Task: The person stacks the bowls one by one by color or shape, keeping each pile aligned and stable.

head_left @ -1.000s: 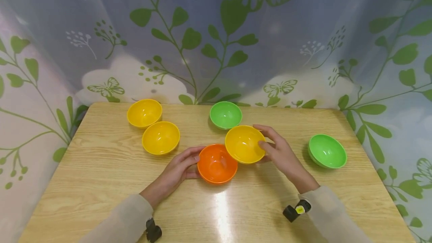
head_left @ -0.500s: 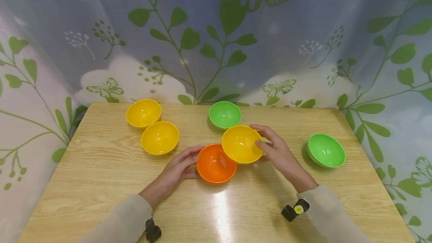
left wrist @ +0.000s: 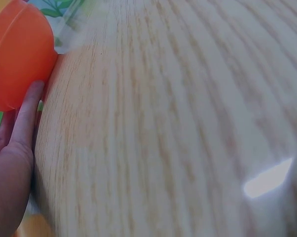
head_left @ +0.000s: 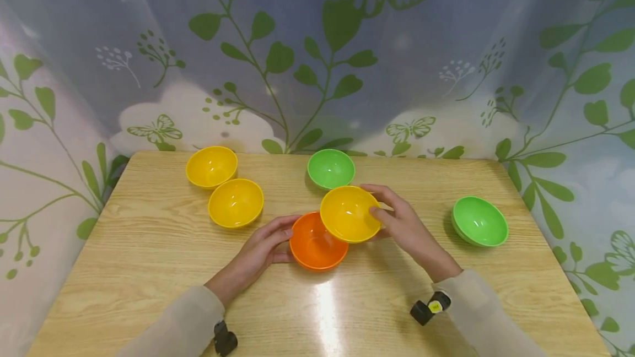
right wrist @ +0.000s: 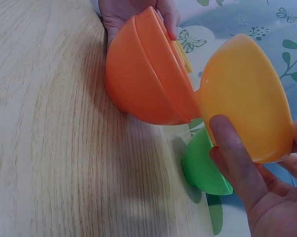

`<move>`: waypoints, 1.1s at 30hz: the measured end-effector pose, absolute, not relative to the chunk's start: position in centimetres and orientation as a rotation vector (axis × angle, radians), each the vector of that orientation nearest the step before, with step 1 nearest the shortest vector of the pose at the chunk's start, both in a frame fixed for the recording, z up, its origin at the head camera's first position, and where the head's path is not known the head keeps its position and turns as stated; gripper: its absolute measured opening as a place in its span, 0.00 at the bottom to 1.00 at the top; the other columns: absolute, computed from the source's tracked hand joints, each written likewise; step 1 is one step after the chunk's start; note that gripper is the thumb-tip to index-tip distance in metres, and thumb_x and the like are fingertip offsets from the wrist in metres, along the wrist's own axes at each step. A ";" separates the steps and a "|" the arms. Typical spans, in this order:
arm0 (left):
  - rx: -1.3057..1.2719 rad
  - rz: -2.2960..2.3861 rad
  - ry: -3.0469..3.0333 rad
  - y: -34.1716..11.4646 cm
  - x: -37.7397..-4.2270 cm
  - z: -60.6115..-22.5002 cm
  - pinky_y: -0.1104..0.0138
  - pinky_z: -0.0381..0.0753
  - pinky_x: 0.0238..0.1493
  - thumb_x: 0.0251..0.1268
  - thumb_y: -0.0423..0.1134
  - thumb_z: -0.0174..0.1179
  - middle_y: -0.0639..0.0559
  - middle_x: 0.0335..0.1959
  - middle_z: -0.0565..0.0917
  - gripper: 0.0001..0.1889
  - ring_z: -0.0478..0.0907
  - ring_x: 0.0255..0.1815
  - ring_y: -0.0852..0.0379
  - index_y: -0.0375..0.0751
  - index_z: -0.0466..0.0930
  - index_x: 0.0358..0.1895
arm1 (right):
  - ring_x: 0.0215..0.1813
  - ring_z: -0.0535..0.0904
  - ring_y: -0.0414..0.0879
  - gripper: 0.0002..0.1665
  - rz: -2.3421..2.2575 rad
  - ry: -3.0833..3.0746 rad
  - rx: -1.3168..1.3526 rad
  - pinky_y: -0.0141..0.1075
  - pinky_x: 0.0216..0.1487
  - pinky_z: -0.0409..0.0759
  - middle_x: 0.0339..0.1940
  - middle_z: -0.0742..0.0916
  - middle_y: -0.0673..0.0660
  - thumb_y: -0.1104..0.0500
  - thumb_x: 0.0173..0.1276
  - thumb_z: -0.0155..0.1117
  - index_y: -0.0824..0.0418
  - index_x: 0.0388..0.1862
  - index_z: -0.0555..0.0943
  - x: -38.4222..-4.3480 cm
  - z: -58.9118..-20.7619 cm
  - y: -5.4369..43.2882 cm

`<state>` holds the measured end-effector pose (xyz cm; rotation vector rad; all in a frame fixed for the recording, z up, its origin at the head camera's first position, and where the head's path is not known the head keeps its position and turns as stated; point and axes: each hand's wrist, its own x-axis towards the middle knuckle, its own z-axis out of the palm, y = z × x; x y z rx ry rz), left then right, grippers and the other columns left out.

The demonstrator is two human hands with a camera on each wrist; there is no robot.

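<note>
My left hand [head_left: 260,249] grips the left side of an orange bowl [head_left: 317,252] on the table, thumb at its rim. In the right wrist view the orange bowl [right wrist: 138,74] shows a second rim line, like two nested bowls. My right hand [head_left: 407,230] holds a yellow bowl [head_left: 350,214] by its right side, thumb over the rim and fingers underneath. The yellow bowl [right wrist: 244,98] is raised off the table, tilted, and overlaps the orange bowl's back right rim in the head view. In the left wrist view, fingers [left wrist: 25,116] lie against the orange wall.
Two yellow bowls, one at the back [head_left: 211,167] and one nearer [head_left: 236,203], stand side by side at the left. A green bowl [head_left: 331,169] stands behind the held yellow one. Another green bowl [head_left: 479,222] is at the right. A patterned curtain [head_left: 297,70] hangs behind the table [head_left: 149,269].
My right hand has moved the yellow bowl a little to the left, further over the orange bowl. The left hand and the orange bowl have stayed in place.
</note>
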<state>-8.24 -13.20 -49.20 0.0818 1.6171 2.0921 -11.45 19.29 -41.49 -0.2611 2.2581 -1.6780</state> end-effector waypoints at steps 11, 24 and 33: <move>0.076 2.085 1.615 -13.2 -8.1 -49.2 0.61 0.93 0.55 0.87 0.40 0.53 0.36 0.84 0.67 0.29 0.86 0.58 0.56 0.36 0.65 0.84 | 0.66 0.84 0.69 0.30 -1.671 2.234 -0.273 0.61 0.47 0.93 0.77 0.75 0.70 0.63 0.87 0.53 0.58 0.84 0.68 -11.4 -41.6 18.7; 0.086 2.075 1.611 -13.4 -8.2 -49.2 0.60 0.92 0.57 0.88 0.42 0.52 0.38 0.85 0.67 0.28 0.86 0.60 0.55 0.38 0.65 0.84 | 0.62 0.87 0.64 0.29 -1.666 2.217 -0.311 0.61 0.46 0.94 0.75 0.75 0.69 0.62 0.86 0.54 0.56 0.82 0.70 -11.2 -41.4 17.7; 0.079 2.076 1.620 -13.4 -8.2 -49.2 0.60 0.93 0.56 0.88 0.42 0.52 0.38 0.85 0.66 0.29 0.85 0.61 0.55 0.38 0.65 0.84 | 0.62 0.87 0.64 0.28 -1.670 2.200 -0.333 0.62 0.46 0.93 0.75 0.76 0.69 0.60 0.87 0.55 0.55 0.82 0.70 -11.1 -41.3 17.0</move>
